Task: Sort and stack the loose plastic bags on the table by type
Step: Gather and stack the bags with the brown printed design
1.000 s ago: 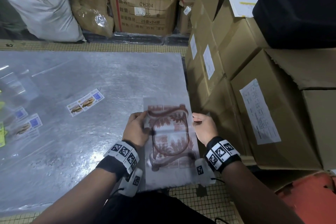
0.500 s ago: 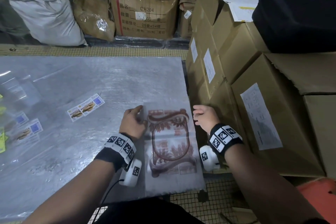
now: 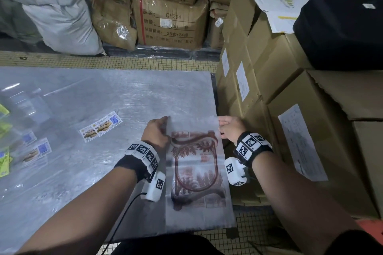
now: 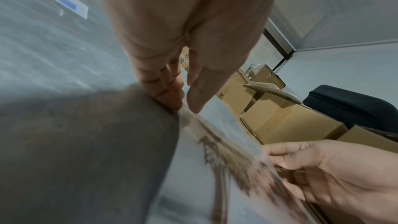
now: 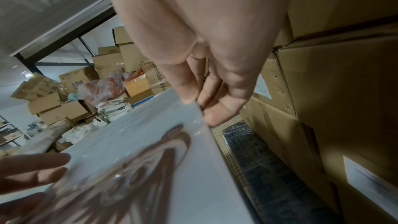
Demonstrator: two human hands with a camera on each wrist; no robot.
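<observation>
A translucent plastic bag printed with a brown ornamental frame (image 3: 196, 170) lies flat at the near right corner of the grey plastic-covered table (image 3: 87, 99). The left hand (image 3: 155, 133) pinches the bag's far left corner between thumb and fingers, and the right hand (image 3: 230, 128) pinches its far right corner. Left of this bag lie clear bags with biscuit labels (image 3: 101, 126), while stacked brown cardboard boxes (image 3: 269, 80) stand right of it.

Stacked cardboard boxes (image 3: 275, 80) and white sacks (image 3: 62, 20) crowd a dim storeroom's mesh shelving (image 3: 116, 62).
</observation>
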